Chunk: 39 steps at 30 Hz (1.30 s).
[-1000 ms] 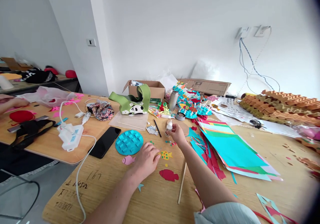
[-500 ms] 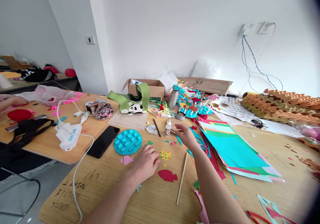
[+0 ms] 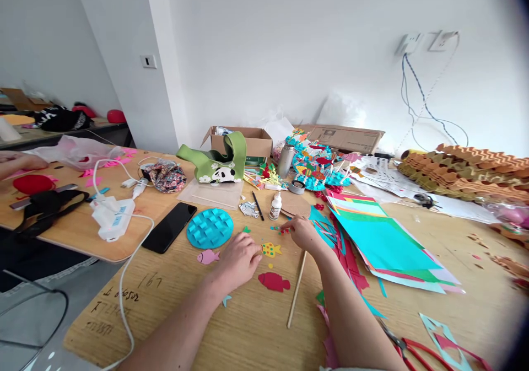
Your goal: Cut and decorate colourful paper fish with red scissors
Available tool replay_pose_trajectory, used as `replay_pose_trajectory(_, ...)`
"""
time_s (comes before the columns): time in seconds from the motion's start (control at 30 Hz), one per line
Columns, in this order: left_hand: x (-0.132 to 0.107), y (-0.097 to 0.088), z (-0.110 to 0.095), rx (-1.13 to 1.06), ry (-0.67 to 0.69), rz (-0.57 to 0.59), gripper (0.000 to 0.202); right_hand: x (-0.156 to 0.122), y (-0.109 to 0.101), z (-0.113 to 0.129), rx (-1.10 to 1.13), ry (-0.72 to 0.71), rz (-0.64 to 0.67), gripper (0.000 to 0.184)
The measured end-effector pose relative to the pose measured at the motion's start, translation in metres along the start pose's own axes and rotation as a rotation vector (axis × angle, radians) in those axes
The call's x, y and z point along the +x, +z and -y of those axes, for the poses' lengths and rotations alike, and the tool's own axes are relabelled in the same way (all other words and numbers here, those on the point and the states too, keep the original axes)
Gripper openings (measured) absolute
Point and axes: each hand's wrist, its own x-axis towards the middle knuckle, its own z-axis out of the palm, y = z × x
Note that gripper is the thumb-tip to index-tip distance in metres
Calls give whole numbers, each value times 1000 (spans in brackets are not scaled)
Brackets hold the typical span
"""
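Note:
My left hand rests on the table with its fingers curled, the fingertips at the nose of a yellow paper fish with coloured dots. My right hand is closed, its fingertips down on a row of tiny coloured paper bits; anything between them is too small to make out. A red paper fish lies in front and a pink fish to the left. Beyond the hands stand a white glue bottle and a brown cardboard disc. A woven blue oval lies left, a wooden stick right.
Left are a black phone and a white power strip with its cable. Coloured paper sheets and red-handled pliers or scissors lie right. A green panda bag stands behind. Another person's hand is far left.
My right hand has come down and nearer, from beside the glue bottle to the tiny paper bits. The cardboard disc now shows behind it. My left hand stays by the yellow fish.

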Motion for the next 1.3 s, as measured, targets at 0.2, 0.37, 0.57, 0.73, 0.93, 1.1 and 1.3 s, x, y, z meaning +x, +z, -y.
replay_pose_trajectory(0.2, 0, 0, -1, 9, 5, 7, 13, 2, 6, -2, -42, -13, 0, 49)
replay_pose_trajectory(0.37, 0, -4, -3, 6, -8, 30, 14, 3, 8, -7, -67, 30, -25, 42)
replay_pose_trajectory(0.57, 0, -4, -3, 14, 5, 35, 17, 4, 7, -9, -71, 53, -53, 38)
replay_pose_trajectory(0.73, 0, -4, -2, 8, 14, 24, 17, 1, 7, -7, -78, 24, -32, 37)
replay_pose_trajectory(0.93, 0, -5, -2, 8, 5, 24, 17, 2, 2, -15, -90, 53, -42, 37)
replay_pose_trajectory(1.1, 0, -4, -2, 9, 13, 18, 17, -2, -3, -16, -70, 34, 4, 44)
replay_pose_trajectory(1.3, 0, -4, -2, 4, 8, 25, 18, -3, -10, -15, -49, 60, 21, 44)
